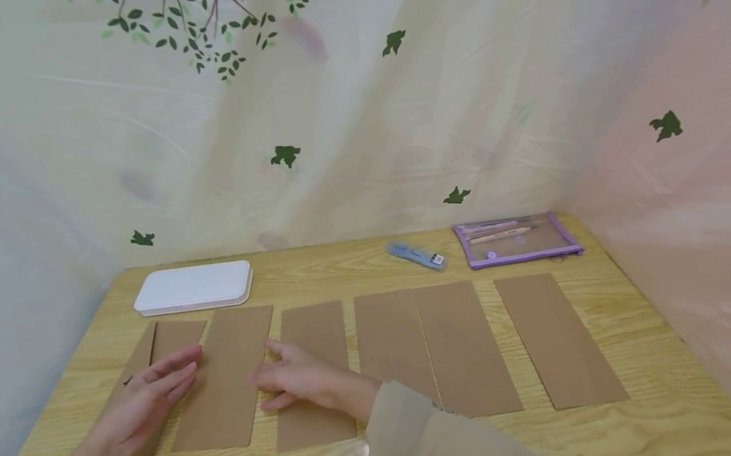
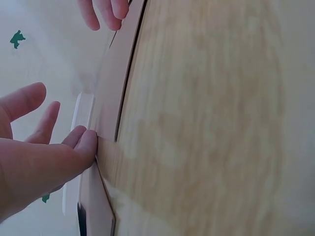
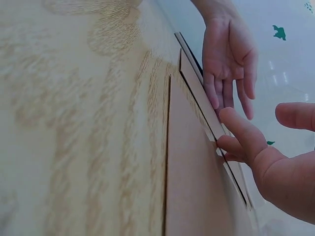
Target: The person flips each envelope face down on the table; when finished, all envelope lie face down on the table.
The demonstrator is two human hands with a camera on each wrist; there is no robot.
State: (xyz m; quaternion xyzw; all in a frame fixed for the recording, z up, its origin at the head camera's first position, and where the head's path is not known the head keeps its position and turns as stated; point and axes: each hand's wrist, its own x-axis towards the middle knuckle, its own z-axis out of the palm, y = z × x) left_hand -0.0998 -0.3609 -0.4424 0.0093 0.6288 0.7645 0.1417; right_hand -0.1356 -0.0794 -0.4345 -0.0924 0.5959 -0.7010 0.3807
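Note:
Several brown cardboard strips lie in a row on the table. My left hand (image 1: 147,403) is over the leftmost strips (image 1: 174,337), palm turned inward, its fingertips at the left edge of the second cardboard strip (image 1: 222,388). Along that strip's right edge are the spread fingertips of my right hand (image 1: 307,373), whose palm and wrist pass over the third cardboard strip (image 1: 311,321). Neither hand grips anything. The right wrist view has the left hand (image 3: 229,59) facing the right hand (image 3: 280,172) across the cardboard.
Two cardboard strips (image 1: 393,350) lie edge to edge right of centre, another strip (image 1: 561,341) farther right. Along the back are a white case (image 1: 193,287), a blue packaged item (image 1: 416,255) and a purple-edged clear pouch (image 1: 517,240) with pens. Patterned cloth (image 1: 354,111) surrounds the table.

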